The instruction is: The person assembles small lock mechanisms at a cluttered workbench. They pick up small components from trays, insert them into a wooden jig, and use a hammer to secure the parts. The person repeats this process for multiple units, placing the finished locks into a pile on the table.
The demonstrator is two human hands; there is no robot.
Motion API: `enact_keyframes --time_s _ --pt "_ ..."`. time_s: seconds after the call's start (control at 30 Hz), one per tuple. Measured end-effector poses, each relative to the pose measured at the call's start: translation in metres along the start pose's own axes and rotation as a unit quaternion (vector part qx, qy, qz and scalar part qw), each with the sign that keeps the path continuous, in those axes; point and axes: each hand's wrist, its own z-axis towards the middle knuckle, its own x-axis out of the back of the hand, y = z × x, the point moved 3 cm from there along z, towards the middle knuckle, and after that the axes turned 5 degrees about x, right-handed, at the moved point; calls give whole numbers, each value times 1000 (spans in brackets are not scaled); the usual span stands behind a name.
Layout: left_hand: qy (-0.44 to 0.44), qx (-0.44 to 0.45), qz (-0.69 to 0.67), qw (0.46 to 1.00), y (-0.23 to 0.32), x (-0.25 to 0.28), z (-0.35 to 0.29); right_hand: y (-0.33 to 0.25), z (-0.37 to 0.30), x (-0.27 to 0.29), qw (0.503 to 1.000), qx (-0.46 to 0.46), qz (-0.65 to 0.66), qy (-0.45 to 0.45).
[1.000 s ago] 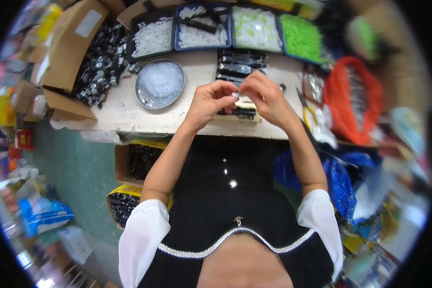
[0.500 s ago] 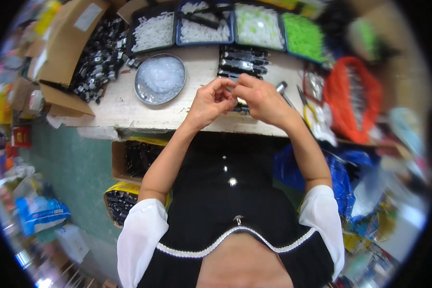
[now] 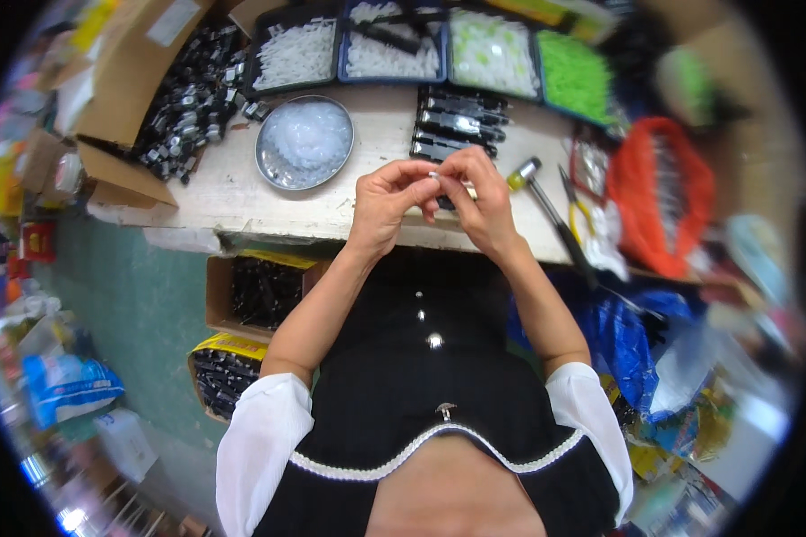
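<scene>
Left hand [image 3: 382, 201] and right hand [image 3: 477, 199] pinch a white piece [image 3: 433, 175] near the front edge of the surface [image 3: 383, 121], apart from a dish [image 3: 284, 176].

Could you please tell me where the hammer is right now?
In the head view, the hammer lies toward the right of the worktable, between the person's right hand and the yellow-handled pliers.

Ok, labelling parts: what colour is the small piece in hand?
The small piece looks white, clearest in the head view.
</scene>
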Motion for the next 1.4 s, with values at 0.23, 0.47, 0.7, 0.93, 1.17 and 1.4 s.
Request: enact_keyframes --time_s 0.23,0.47,0.7,0.93,1.17,1.4 --pt "74 -70 230 968 5 17 4 18 -10 0 994 7 -99 -44" --pt "108 -97 414 899 1 33 1 29 -25 -15 976 -12 -170 -138" --pt "87 -101 483 865 -2 30 5 34 -27 -25 962 35 -231 -142" --pt "31 -70 566 821 -4 32 21 35 -24 -20 962 29 -219 -163" --pt "-13 -25 639 768 7 22 25 38 -26 -18 961 30 -215 -173" --pt "-78 57 787 609 19 -11 41 56 -14 49 990 -24 -134 -38"
